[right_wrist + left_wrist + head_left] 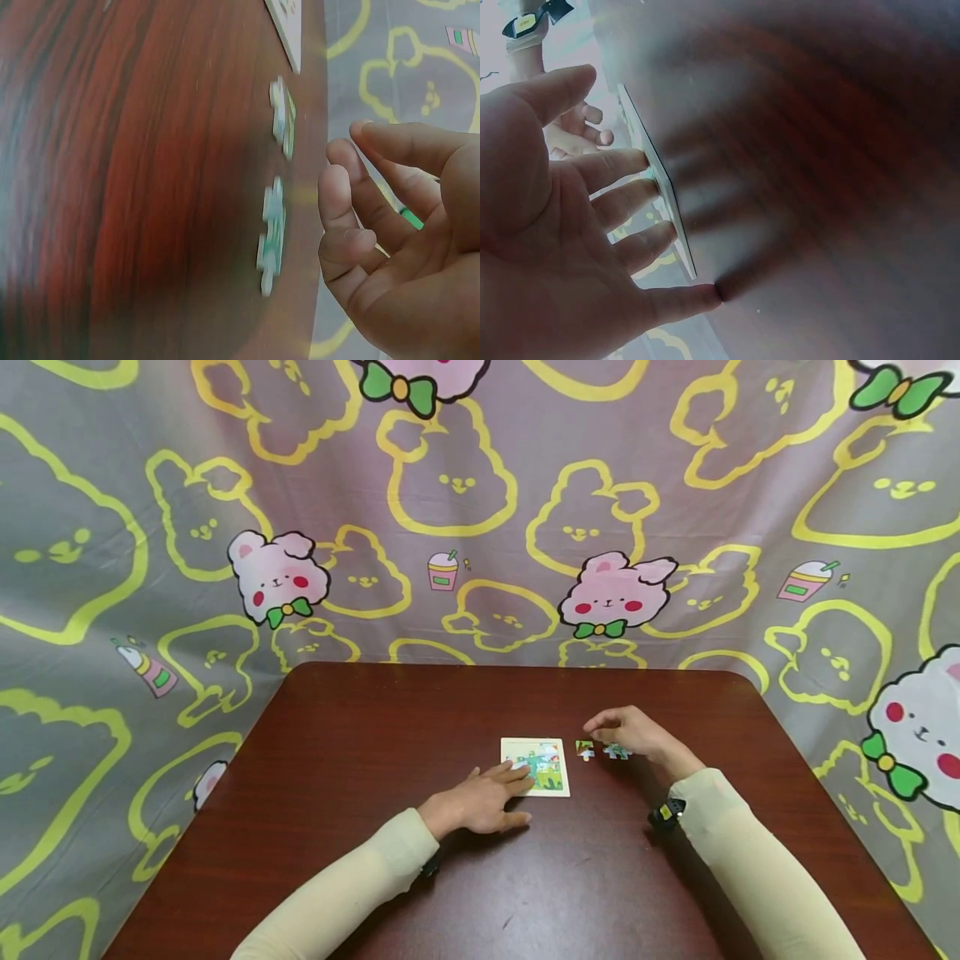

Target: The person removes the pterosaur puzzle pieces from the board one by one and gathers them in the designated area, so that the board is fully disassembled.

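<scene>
A small square jigsaw puzzle with a cream frame (517, 743) and a green picture lies flat on the table. My left hand (486, 799) rests its straight fingers on the puzzle's left side, thumb spread toward me; the left wrist view shows the fingertips at the board's edge (667, 202). Right of the board lie a loose puzzle piece (585, 749) and more green jigsaw pieces (617, 751). Above them hovers my right hand (633, 732). In the right wrist view its fingers (335, 191) are loosely bent with nothing between them, apart from the pieces below.
The dark red-brown wooden table (375, 727) runs back to a curtain (465, 635) printed with cartoon rabbits and bears. A dark wrist camera (667, 812) is strapped at my right cuff.
</scene>
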A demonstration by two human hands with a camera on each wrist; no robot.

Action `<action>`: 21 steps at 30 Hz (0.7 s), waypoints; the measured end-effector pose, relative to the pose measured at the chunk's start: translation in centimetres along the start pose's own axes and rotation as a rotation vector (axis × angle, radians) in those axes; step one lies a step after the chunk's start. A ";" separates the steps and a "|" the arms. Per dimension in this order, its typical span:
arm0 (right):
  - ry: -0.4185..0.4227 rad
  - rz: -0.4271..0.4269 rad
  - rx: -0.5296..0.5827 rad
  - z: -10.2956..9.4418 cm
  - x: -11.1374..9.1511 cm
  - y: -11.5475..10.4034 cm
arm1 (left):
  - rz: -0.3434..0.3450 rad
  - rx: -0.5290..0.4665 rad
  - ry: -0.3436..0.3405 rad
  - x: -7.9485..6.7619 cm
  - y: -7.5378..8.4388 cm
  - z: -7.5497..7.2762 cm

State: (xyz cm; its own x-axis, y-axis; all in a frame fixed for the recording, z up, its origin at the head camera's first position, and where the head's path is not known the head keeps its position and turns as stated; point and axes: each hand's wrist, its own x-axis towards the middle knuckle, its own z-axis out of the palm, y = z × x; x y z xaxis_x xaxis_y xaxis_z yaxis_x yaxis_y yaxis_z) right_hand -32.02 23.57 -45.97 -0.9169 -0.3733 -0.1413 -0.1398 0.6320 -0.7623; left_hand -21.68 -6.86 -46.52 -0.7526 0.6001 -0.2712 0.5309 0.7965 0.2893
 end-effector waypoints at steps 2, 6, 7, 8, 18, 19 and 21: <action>-0.012 -0.002 0.009 0.5 0.2 -0.4 | 0.000 0.002 0.004 0.0 0.0 0.0; -0.023 0.013 0.016 1.4 0.7 -1.2 | 0.001 0.012 0.009 0.0 0.0 0.0; -0.026 0.015 0.015 1.6 0.8 -1.3 | 0.002 0.013 0.011 0.0 0.0 0.0; -0.027 0.020 0.014 1.8 0.8 -1.4 | 0.003 0.014 0.012 0.0 0.0 0.0; -0.042 -0.003 0.009 3.8 1.8 -2.4 | 0.012 0.017 0.004 0.0 0.1 0.0; -0.045 -0.008 0.007 4.0 1.9 -2.4 | 0.009 0.018 0.001 0.0 0.1 0.0; -0.051 -0.011 0.008 4.2 2.0 -2.7 | 0.006 0.018 -0.005 0.0 0.2 0.0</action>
State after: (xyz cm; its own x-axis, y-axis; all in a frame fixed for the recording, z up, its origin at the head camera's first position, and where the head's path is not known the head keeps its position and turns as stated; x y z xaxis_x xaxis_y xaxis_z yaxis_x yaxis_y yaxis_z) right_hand -31.91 18.30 -46.86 -0.8952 -0.4142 -0.1645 -0.1468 0.6225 -0.7687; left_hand -21.56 -6.75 -46.48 -0.7472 0.6054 -0.2740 0.5424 0.7939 0.2749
